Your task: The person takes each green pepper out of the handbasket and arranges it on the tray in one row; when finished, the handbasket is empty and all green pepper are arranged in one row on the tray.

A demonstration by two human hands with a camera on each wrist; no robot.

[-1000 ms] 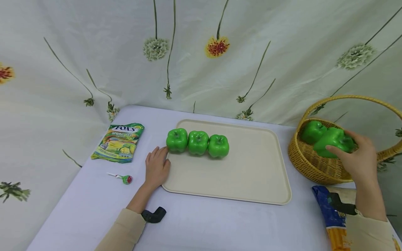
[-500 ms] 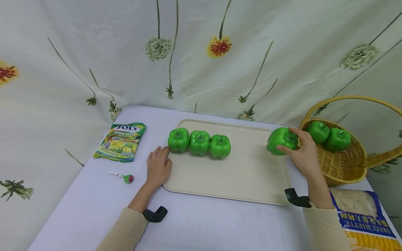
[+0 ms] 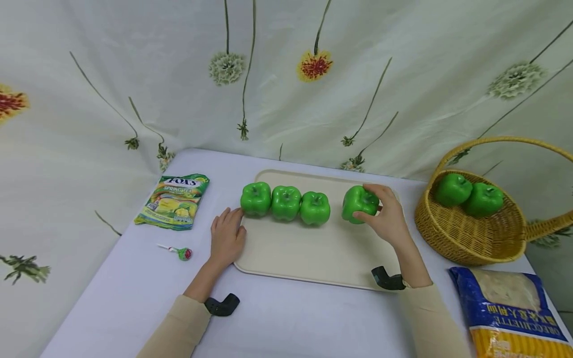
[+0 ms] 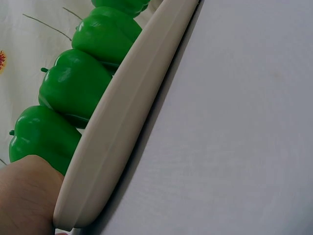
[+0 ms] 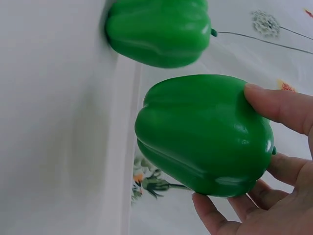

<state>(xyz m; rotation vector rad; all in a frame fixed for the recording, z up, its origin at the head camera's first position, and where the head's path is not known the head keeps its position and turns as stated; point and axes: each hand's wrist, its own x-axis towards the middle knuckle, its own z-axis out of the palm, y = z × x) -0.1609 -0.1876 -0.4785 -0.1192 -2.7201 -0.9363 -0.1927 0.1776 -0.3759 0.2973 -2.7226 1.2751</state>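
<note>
My right hand point(image 3: 386, 215) grips a green bell pepper point(image 5: 205, 134) between thumb and fingers, over the right part of the beige tray point(image 3: 309, 253). In the right wrist view this pepper hangs tilted, stem toward the palm. To its left, three green bell peppers stand in a row on the tray: a left one point(image 3: 255, 199), a middle one point(image 3: 286, 203) and a right one point(image 3: 315, 208). My left hand point(image 3: 227, 236) rests at the tray's left edge, fingertips beside the leftmost pepper. The left wrist view shows part of that hand against the tray rim point(image 4: 117, 117).
A wicker basket point(image 3: 470, 248) with two green bell peppers point(image 3: 483, 200) stands at the right. Before it lies a blue and yellow orecchiette pasta bag point(image 3: 510, 313). On the left are a Fox's candy bag point(image 3: 173, 201) and a lollipop point(image 3: 183, 253). A flowered cloth hangs behind.
My right hand has lifted a green bell pepper out of the basket and carried it left over the tray, near the row. The left hand has stayed at the tray's edge.
</note>
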